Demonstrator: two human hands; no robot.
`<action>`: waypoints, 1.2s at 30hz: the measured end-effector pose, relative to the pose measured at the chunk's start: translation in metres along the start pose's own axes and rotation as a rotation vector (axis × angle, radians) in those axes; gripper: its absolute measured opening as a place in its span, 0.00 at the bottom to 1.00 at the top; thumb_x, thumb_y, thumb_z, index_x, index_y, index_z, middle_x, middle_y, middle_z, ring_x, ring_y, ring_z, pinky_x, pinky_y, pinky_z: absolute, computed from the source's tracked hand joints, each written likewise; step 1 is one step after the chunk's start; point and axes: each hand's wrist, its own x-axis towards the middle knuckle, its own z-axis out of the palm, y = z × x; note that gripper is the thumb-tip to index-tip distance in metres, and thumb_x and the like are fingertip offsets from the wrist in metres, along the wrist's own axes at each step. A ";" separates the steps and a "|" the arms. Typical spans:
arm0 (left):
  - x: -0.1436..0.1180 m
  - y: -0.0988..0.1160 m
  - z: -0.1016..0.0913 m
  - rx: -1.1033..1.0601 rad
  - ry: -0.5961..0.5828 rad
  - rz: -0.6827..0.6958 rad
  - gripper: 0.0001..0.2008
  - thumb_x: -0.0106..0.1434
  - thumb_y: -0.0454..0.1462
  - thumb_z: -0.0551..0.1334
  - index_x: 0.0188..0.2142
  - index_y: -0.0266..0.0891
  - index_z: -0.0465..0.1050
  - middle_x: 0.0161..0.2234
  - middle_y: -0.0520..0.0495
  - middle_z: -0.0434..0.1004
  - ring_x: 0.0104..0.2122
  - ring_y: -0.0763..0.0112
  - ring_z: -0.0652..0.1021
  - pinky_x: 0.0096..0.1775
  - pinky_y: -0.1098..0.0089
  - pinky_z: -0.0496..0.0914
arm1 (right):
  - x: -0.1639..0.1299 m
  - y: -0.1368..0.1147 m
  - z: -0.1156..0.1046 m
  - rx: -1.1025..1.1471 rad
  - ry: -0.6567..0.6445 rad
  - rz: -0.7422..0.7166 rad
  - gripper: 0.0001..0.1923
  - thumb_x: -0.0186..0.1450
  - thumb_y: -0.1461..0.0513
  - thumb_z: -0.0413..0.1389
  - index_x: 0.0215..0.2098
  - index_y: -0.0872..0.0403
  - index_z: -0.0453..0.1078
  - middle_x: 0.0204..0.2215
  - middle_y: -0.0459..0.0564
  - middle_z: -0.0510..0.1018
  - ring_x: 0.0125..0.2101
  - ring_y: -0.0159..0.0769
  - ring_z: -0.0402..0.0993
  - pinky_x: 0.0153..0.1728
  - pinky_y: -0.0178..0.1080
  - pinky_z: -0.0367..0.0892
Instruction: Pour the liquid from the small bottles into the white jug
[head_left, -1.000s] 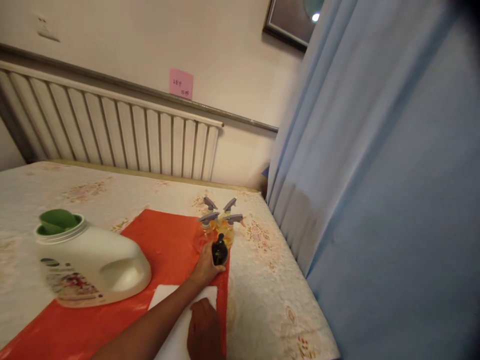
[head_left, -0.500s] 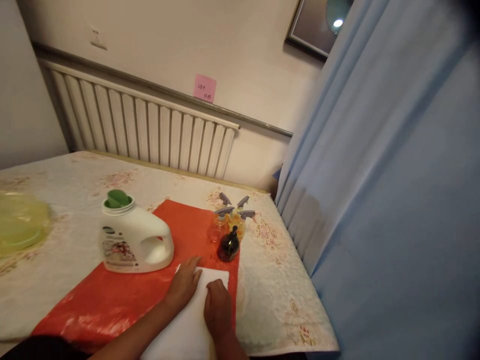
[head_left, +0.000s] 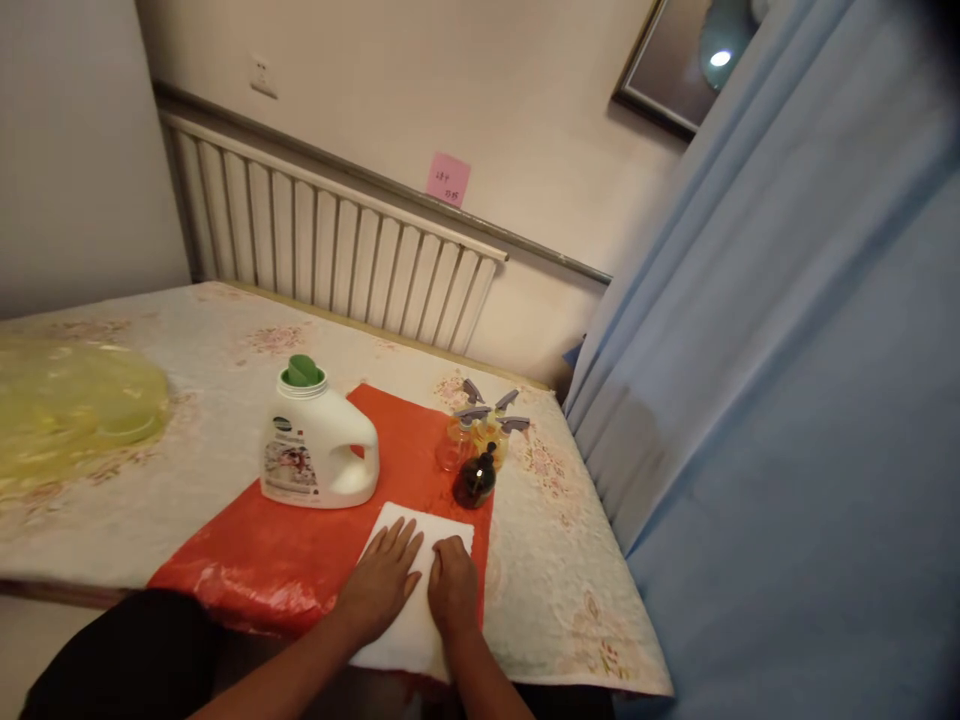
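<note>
**Both hands flat on white cloth at table edge**

Left hand [head_left: 382, 578] lies palm down, fingers spread, gripping nothing, on the white cloth [head_left: 420, 570]. Right hand [head_left: 452, 588] rests beside it, fingers loosely curled onto the same cloth, not clenched. The cloth sits on the red plastic sheet [head_left: 300, 550], its near end over the table's front edge.

Risks, as a judgement: the red sheet looks slick, so a push could slide cloth and sheet together; the overhanging end could slip off. A forward sweep could knock the dark pump bottle [head_left: 475, 480], just beyond the cloth.

Further back: spray bottles [head_left: 480, 425] clustered behind it, white detergent jug [head_left: 315, 450] to the left, yellow bag [head_left: 75, 400] far left, radiator [head_left: 330, 250], blue curtain [head_left: 787, 350] right.
</note>
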 end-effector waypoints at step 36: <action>-0.018 -0.012 0.007 0.033 0.110 0.053 0.22 0.66 0.40 0.55 0.59 0.44 0.67 0.61 0.42 0.69 0.61 0.56 0.68 0.60 0.54 0.64 | 0.000 -0.004 -0.005 0.034 0.022 -0.008 0.14 0.59 0.75 0.48 0.33 0.52 0.69 0.32 0.47 0.72 0.33 0.36 0.72 0.35 0.36 0.67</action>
